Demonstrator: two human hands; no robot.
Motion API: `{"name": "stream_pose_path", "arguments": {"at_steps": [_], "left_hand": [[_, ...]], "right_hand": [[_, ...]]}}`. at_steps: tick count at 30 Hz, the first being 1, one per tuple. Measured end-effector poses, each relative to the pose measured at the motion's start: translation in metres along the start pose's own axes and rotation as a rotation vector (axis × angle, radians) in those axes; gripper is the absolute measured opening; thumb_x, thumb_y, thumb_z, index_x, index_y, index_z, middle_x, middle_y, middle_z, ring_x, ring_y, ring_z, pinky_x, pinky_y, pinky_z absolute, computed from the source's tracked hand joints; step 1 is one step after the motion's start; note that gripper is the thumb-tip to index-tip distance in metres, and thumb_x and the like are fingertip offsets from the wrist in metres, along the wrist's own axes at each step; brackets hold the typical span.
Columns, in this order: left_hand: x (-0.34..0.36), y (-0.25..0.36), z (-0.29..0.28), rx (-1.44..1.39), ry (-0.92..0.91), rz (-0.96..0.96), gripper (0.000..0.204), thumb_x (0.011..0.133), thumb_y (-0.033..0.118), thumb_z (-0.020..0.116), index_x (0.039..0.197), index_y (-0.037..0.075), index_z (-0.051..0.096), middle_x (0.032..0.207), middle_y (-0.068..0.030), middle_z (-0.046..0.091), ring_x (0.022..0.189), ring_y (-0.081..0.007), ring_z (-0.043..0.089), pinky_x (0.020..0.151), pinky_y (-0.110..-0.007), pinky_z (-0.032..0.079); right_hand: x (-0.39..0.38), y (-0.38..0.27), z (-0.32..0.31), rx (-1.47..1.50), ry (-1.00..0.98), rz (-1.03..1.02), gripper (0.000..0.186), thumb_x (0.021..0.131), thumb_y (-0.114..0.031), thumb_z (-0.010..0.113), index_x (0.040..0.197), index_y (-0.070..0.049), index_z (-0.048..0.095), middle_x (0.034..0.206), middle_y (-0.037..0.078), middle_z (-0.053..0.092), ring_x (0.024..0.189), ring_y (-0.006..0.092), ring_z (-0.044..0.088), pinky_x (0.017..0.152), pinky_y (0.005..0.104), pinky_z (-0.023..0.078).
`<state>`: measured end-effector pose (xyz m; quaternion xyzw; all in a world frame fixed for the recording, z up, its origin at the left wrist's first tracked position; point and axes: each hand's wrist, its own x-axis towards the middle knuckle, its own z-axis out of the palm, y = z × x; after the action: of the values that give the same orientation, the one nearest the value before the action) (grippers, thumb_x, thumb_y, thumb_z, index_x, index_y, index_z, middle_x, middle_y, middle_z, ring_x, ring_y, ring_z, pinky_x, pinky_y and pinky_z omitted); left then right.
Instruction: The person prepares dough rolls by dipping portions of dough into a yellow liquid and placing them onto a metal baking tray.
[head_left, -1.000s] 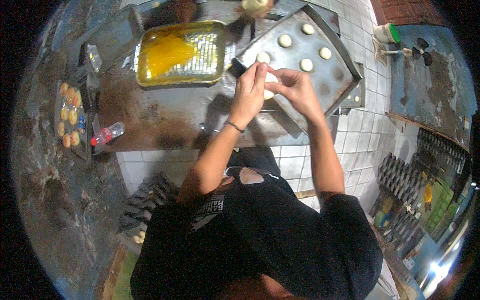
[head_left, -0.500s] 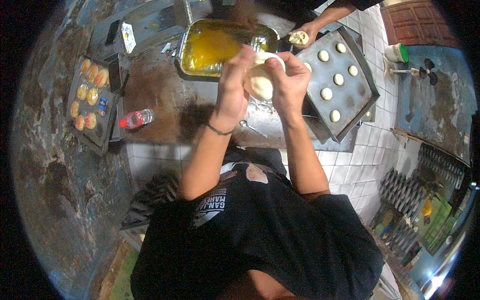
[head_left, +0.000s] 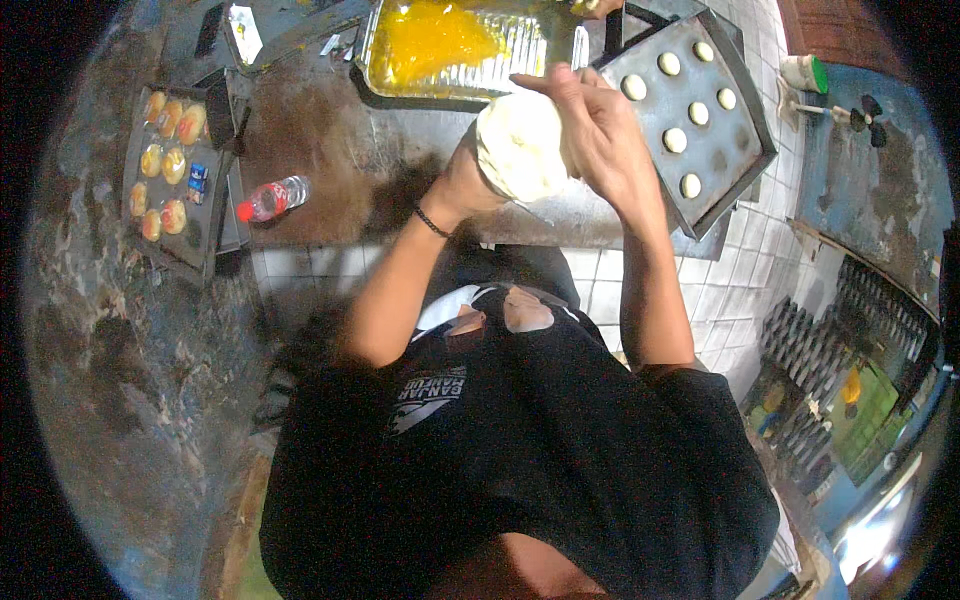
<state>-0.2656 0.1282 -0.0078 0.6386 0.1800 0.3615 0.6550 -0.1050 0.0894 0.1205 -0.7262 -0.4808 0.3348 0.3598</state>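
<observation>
A pale, soft lump of dough (head_left: 520, 148) is held up over the near side of the table, its broad, folded face turned upward. My left hand (head_left: 464, 178) is closed round its left side and underside, with most of the fingers hidden behind it. My right hand (head_left: 610, 130) is closed against the far right edge of the dough. Its index finger reaches left past the rim, with the thumb lying over that finger. Just beyond both hands is a foil-like tray (head_left: 480, 97) holding a yellow, glossy mass.
At right, a dark baking tray (head_left: 650, 120) carries several small dough balls (head_left: 675, 140). Filled buns (head_left: 174, 165) lie on another tray (head_left: 185, 258) at left. A red-capped plastic bottle (head_left: 275, 199) lies on the table (head_left: 330, 150). Part of another person's hand (head_left: 600, 8) shows at the top.
The dough has turned, and its creased face now shows. My right hand has shifted to its far right edge. The view has moved, and the other person's hand is mostly out of it.
</observation>
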Motion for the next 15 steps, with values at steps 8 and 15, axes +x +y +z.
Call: {"name": "stream_pose_path", "arguments": {"at_steps": [8,15], "left_hand": [[-0.038,0.008,-0.065,0.855,-0.017,-0.064,0.062,0.073,0.020,0.089,0.125,0.000,0.064,0.120,-0.0198,0.070,0.112,-0.0335,0.068,0.100,-0.041,0.053],[-0.057,0.022,-0.124,0.934,0.281,-0.175,0.054,0.071,0.015,0.089,0.116,-0.002,0.064,0.107,-0.0185,0.071,0.099,-0.0335,0.071,0.088,-0.042,0.057]], "right_hand": [[-0.115,0.309,0.142,-0.854,-0.322,0.225,0.021,0.096,-0.012,0.053,0.112,-0.003,0.063,0.115,0.020,0.066,0.103,0.0377,0.070,0.080,0.0493,0.060],[-0.058,0.270,0.101,-0.346,-0.276,0.008,0.039,0.096,-0.008,0.050,0.134,-0.003,0.056,0.137,0.025,0.059,0.123,0.0464,0.059,0.104,0.0502,0.049]]}}
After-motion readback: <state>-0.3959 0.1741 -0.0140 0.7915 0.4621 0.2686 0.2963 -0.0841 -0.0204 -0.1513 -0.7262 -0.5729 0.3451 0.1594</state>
